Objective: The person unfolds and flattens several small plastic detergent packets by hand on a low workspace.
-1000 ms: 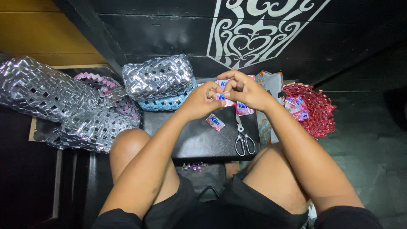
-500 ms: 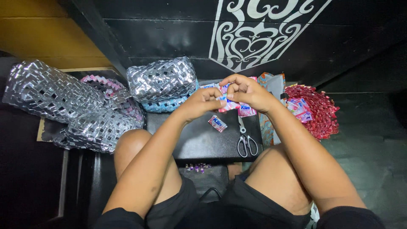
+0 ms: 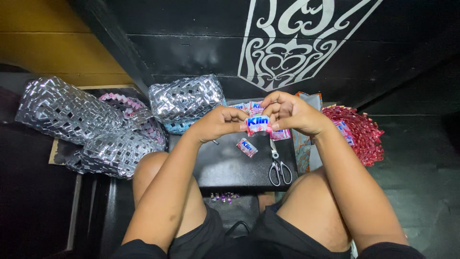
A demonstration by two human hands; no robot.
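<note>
Left hand and right hand: both grips pinched shut on 1 wrapper, held between them above desk. Folded piece just below grips; scissors below right grip. Silver baskets left of left hand, red weave right of right hand.

Small pink-blue-white sachet wrapper in fingers; another below.

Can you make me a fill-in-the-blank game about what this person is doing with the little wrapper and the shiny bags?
1. Both hands pinch one small folded ____ between their fingertips.
2. The scissors lie on a ____ board across the knees.
3. The woven bags at the left hand's side are shiny ____.
4. The heap beside the right hand is ____.

Missing words: wrapper; black; silver; red
</note>
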